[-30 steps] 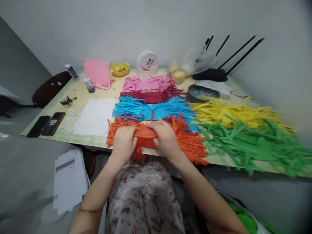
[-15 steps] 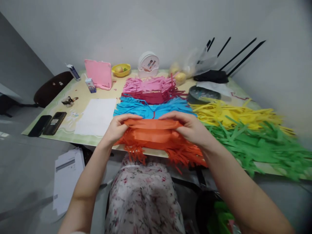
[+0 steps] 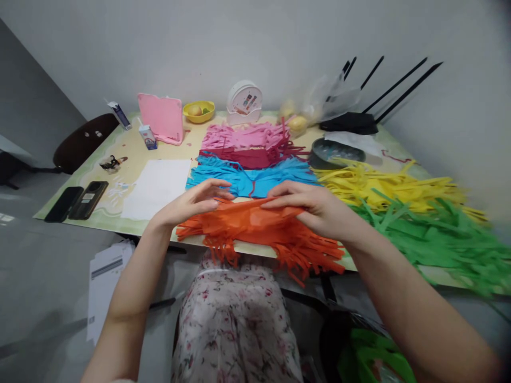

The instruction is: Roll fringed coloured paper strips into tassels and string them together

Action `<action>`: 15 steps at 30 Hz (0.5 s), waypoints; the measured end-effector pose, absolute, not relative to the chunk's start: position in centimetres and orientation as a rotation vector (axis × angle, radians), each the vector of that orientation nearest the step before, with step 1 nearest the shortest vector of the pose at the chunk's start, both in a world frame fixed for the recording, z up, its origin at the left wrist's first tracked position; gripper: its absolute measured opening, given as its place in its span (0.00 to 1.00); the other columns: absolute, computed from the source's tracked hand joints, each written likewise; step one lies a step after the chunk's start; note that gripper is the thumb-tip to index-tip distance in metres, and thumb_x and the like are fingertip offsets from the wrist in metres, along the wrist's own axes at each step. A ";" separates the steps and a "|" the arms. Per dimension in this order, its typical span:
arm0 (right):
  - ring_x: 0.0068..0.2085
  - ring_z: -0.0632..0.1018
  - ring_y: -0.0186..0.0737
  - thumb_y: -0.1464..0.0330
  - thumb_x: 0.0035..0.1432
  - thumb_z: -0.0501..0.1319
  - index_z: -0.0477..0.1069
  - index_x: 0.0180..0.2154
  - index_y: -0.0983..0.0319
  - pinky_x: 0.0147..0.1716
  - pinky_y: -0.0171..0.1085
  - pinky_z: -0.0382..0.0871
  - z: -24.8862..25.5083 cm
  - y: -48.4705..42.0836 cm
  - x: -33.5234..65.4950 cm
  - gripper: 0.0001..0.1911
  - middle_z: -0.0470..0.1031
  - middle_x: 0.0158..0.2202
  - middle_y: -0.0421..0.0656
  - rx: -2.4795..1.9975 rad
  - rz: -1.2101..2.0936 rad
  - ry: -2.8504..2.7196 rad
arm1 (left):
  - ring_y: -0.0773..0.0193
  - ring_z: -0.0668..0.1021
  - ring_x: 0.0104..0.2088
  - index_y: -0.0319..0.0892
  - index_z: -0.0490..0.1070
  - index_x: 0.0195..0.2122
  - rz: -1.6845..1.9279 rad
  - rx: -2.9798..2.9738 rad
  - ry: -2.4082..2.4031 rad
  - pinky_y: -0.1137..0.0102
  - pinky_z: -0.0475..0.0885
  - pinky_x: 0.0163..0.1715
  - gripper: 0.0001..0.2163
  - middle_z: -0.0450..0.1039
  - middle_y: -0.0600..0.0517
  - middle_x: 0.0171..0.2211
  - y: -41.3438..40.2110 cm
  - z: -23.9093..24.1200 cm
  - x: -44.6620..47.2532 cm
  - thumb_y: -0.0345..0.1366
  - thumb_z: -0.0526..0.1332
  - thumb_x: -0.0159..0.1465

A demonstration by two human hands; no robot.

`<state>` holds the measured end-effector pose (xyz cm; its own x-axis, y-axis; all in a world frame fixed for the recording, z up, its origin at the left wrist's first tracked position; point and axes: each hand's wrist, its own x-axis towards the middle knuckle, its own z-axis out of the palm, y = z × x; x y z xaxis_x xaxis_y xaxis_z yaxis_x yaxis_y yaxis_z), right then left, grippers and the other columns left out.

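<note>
Orange fringe [image 3: 255,226] at near edge of table [image 3: 131,151], strips hanging over. Right hand [image 3: 319,210]: grip clamped on its far side. Left hand [image 3: 194,202]: fingers apart, at left part.

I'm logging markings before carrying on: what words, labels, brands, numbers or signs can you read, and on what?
None can be read for certain.
White holder: coloured print, too blurred to read.
Small carton: print too small to read.
Tall carton: print too small to read.
Labelled phone: pale label, unreadable.
White stack below the table: dark band and small marks, unreadable.
Orange fringe: no text seen.
</note>
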<state>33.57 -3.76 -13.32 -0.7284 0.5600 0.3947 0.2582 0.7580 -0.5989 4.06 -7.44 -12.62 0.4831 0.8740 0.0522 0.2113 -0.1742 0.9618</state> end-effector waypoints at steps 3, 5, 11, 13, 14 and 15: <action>0.48 0.78 0.41 0.79 0.50 0.50 0.80 0.46 0.52 0.49 0.42 0.73 -13.1 -4.2 33.7 0.30 0.78 0.47 0.42 -0.565 0.634 -2.477 | 0.61 0.79 0.35 0.40 0.75 0.41 0.655 1.685 1.045 0.71 0.72 0.35 0.14 0.78 0.48 0.34 -6.8 -12.9 5.6 0.42 0.66 0.57; 0.50 0.78 0.41 0.78 0.52 0.50 0.78 0.49 0.52 0.51 0.43 0.72 -12.8 -4.3 34.3 0.30 0.77 0.49 0.42 -0.555 0.647 -2.531 | 0.67 0.72 0.25 0.38 0.72 0.28 0.560 1.751 1.088 0.74 0.66 0.27 0.11 0.71 0.54 0.24 -6.6 -12.8 6.3 0.42 0.65 0.57; 0.55 0.77 0.48 0.60 0.59 0.63 0.68 0.61 0.54 0.51 0.44 0.73 -11.6 -3.3 35.6 0.28 0.74 0.58 0.46 -0.730 0.885 -2.489 | 0.70 0.64 0.24 0.39 0.67 0.22 0.492 1.974 1.170 0.74 0.57 0.24 0.13 0.62 0.57 0.21 -6.6 -11.6 6.8 0.41 0.61 0.60; 0.52 0.78 0.48 0.57 0.59 0.64 0.70 0.58 0.56 0.50 0.43 0.73 -11.9 -3.0 34.7 0.26 0.77 0.54 0.46 -0.826 0.864 -2.396 | 0.69 0.64 0.24 0.40 0.66 0.22 0.449 2.034 1.169 0.73 0.57 0.24 0.13 0.62 0.57 0.21 -6.6 -11.2 6.9 0.40 0.60 0.61; 0.49 0.80 0.47 0.57 0.59 0.64 0.73 0.55 0.57 0.47 0.43 0.73 -12.2 -3.0 34.0 0.23 0.79 0.51 0.45 -0.865 0.844 -2.387 | 0.69 0.64 0.24 0.40 0.66 0.22 0.427 2.054 1.170 0.73 0.57 0.25 0.13 0.61 0.57 0.21 -6.7 -11.1 7.0 0.40 0.60 0.61; 0.44 0.81 0.45 0.58 0.59 0.64 0.76 0.50 0.58 0.43 0.41 0.73 -12.5 -3.0 33.2 0.19 0.81 0.46 0.44 -0.896 0.831 -2.408 | 0.69 0.64 0.24 0.40 0.65 0.22 0.409 2.068 1.173 0.73 0.57 0.25 0.13 0.61 0.57 0.21 -6.7 -11.0 7.0 0.40 0.60 0.61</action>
<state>33.25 -3.03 -12.47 -0.6948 0.6946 0.1864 0.4317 0.6102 -0.6643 7.02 -6.70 -11.02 0.5373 0.8404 -0.0703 0.6148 -0.3333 0.7148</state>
